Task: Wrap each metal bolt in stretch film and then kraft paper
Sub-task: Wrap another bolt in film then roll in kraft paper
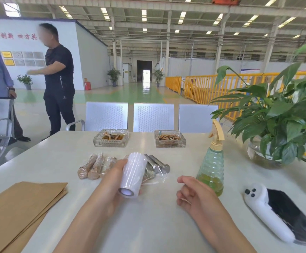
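My left hand [112, 181] grips a white roll of stretch film [133, 173] and holds it tilted above the white table [148, 225]. Behind the roll lie bare metal bolts [157, 164] on a scrap of clear film. To their left sit several bolts wrapped in kraft paper and film [93, 166]. A stack of kraft paper sheets [19, 207] lies at the near left. My right hand [192, 194] hovers to the right of the roll with fingers loosely curled, holding nothing.
Two glass ashtrays [111, 138] [170, 139] stand at the table's far side. A green spray bottle [211, 167], a potted plant [276, 125], a white controller [265, 209] and a black phone [294, 212] occupy the right. Chairs and two people stand beyond.
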